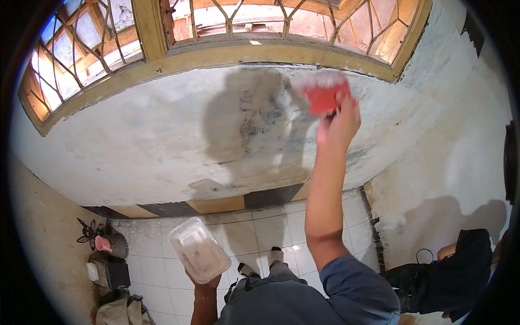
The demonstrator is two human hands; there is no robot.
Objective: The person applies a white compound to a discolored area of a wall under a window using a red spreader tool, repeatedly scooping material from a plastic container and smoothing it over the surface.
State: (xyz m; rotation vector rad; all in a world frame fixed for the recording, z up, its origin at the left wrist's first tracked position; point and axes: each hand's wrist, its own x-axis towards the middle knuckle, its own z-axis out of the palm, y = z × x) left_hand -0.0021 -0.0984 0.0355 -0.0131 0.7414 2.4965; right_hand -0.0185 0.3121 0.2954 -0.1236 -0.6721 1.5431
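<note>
My right hand (345, 120), its arm stretched out to the wall (162, 124), is closed on a flat red putty scraper (323, 101). The scraper is smeared by motion, and its pale upper edge lies close to the wall just below the window frame. Whether that edge touches the wall, I cannot tell. Low in front of me, my left hand (212, 281) holds a translucent rectangular plastic container (201, 252) from below, tilted. Most of the left fingers are hidden under it. Grey-black patches (254, 122) mark the whitish wall, partly in my shadow.
A yellowish wooden window frame (260, 53) with metal bars runs above the wall. Black and tan tiles (216, 205) line the wall's foot above white floor tiles (157, 271). At left stand a dark bin (118, 245) and a pink cup (103, 244). A person in dark clothes (455, 276) is at right.
</note>
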